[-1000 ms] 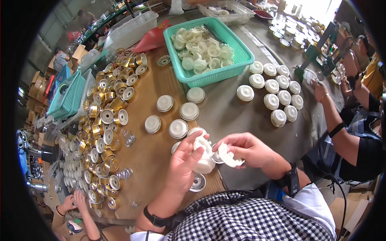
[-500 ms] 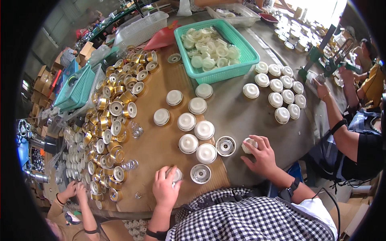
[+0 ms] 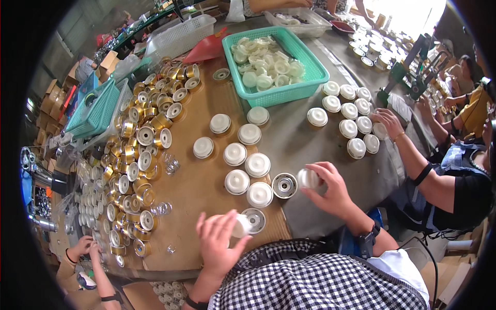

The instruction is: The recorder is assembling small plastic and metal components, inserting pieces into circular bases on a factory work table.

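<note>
My left hand (image 3: 221, 238), slightly blurred, grips a round white cap (image 3: 241, 226) between thumb and fingers. That cap partly covers an open round cup (image 3: 256, 221) with a metallic inside; whether they touch I cannot tell. My right hand (image 3: 331, 192) pinches another white cap (image 3: 308, 179), tilted, just right of a second open cup (image 3: 284, 185). Beyond my hands stand several white-capped pieces (image 3: 258, 165) in a loose cluster.
A heap of gold and white cups (image 3: 132, 170) lies on the left, with clear coiled springs (image 3: 171, 164) beside it. A green basket (image 3: 276, 95) holds translucent rings (image 3: 266, 64). More capped pieces (image 3: 349, 127) stand at the right, where a co-worker's hand (image 3: 388, 124) reaches in.
My left hand has brought its cap rightward to the nearer open cup. My right hand has lifted its cap leftward toward the other cup. The co-worker's hand has moved to the right-hand capped pieces.
</note>
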Demonstrator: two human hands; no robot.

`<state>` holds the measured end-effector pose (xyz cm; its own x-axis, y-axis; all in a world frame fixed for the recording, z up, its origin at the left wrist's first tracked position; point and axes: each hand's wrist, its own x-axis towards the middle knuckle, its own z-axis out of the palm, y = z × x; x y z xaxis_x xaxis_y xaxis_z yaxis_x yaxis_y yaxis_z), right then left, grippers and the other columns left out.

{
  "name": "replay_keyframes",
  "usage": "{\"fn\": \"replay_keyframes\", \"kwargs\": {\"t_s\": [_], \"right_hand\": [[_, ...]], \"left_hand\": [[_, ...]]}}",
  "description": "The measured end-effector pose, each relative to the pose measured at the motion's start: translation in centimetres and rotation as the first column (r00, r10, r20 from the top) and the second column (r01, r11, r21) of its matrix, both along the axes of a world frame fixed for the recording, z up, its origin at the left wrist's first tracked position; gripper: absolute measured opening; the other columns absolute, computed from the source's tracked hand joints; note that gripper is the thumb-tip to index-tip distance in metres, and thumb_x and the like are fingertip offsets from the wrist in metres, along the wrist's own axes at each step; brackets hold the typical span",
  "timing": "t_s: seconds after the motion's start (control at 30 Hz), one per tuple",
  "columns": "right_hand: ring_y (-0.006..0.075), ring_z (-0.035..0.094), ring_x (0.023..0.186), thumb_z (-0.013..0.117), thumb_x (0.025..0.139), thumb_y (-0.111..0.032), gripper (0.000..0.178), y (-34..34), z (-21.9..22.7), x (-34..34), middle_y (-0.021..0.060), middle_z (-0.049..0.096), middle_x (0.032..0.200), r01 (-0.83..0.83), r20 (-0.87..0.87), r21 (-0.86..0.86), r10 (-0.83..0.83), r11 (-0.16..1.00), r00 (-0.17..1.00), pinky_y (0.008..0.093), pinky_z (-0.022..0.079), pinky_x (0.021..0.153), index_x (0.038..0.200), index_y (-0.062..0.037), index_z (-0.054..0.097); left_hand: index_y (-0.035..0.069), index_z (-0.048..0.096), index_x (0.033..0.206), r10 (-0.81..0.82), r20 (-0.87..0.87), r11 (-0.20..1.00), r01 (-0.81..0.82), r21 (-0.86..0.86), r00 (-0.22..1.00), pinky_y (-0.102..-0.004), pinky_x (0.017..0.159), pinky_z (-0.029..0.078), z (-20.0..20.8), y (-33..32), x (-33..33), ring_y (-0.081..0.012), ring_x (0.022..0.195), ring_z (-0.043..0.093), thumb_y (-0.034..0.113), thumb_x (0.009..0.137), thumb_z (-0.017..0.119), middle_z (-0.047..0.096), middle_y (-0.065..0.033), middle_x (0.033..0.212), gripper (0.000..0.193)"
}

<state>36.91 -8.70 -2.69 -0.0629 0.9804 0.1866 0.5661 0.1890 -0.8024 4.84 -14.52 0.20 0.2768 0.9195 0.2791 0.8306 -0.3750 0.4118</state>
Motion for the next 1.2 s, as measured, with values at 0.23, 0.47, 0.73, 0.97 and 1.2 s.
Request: {"fn": "replay_keyframes", "kwargs": {"t_s": [0.23, 0.47, 0.73, 0.97, 1.2], "right_hand": [[0.0335, 0.056, 0.111, 0.080, 0.078, -0.028, 0.054, 1.2, -2.6, -4.1, 0.0123, 0.060, 0.119, -0.179, 0.347, 0.193, 0.103, 0.965, 0.932, 0.0439, 0.050, 0.096, 0.125, -0.0071, 0.063], [0.0337, 0.051, 0.124, 0.076, 0.082, -0.026, 0.063, 0.8, -3.7, -4.1, 0.0121, 0.057, 0.135, -0.183, 0.381, 0.210, 0.092, 0.960, 0.920, 0.0476, 0.043, 0.105, 0.138, -0.0047, 0.055], [0.0341, 0.050, 0.126, 0.075, 0.085, -0.027, 0.065, 0.7, -4.6, -3.5, 0.0112, 0.056, 0.138, -0.200, 0.331, 0.190, 0.129, 0.961, 0.935, 0.0475, 0.041, 0.107, 0.142, -0.0058, 0.052], [0.0365, 0.046, 0.132, 0.077, 0.084, -0.025, 0.069, 0.2, -4.5, -3.7, 0.0143, 0.048, 0.146, -0.175, 0.305, 0.197, 0.110, 0.965, 0.946, 0.0487, 0.040, 0.108, 0.144, -0.0078, 0.050], [0.0434, 0.026, 0.147, 0.082, 0.071, -0.041, 0.090, -1.4, -2.3, -3.8, 0.0172, 0.034, 0.160, -0.307, 0.322, 0.155, 0.246, 0.939, 0.914, 0.0614, 0.018, 0.120, 0.150, -0.0156, 0.047]], "left_hand": [[0.010, 0.069, 0.128, -0.152, -0.025, 0.986, 0.150, -0.074, 0.988, -0.0425, 0.099, 0.041, -2.4, 0.3, 1.2, -0.0240, 0.108, 0.059, 0.027, 0.070, 0.086, 0.067, -0.0037, 0.130, 0.063], [0.007, 0.070, 0.125, -0.083, 0.098, 0.993, 0.090, -0.072, 0.992, -0.0411, 0.095, 0.050, -3.0, 0.5, 2.1, -0.0277, 0.110, 0.059, 0.021, 0.070, 0.087, 0.066, -0.0064, 0.129, 0.059], [0.005, 0.071, 0.120, -0.065, 0.130, 0.998, 0.062, 0.028, 0.989, -0.0416, 0.093, 0.051, -3.0, 0.1, 2.7, -0.0300, 0.104, 0.061, 0.014, 0.077, 0.082, 0.070, -0.0066, 0.114, 0.045], [0.007, 0.075, 0.113, -0.185, -0.063, 0.980, 0.189, 0.068, 0.981, -0.0406, 0.093, 0.048, -4.2, -0.3, 1.8, -0.0279, 0.103, 0.062, 0.015, 0.079, 0.078, 0.070, -0.0041, 0.116, 0.035], [0.007, 0.074, 0.117, -0.249, -0.059, 0.963, 0.253, 0.094, 0.967, -0.0394, 0.092, 0.055, -5.0, -0.2, 1.4, -0.0287, 0.112, 0.062, 0.013, 0.079, 0.076, 0.069, -0.0033, 0.122, 0.038]]}}
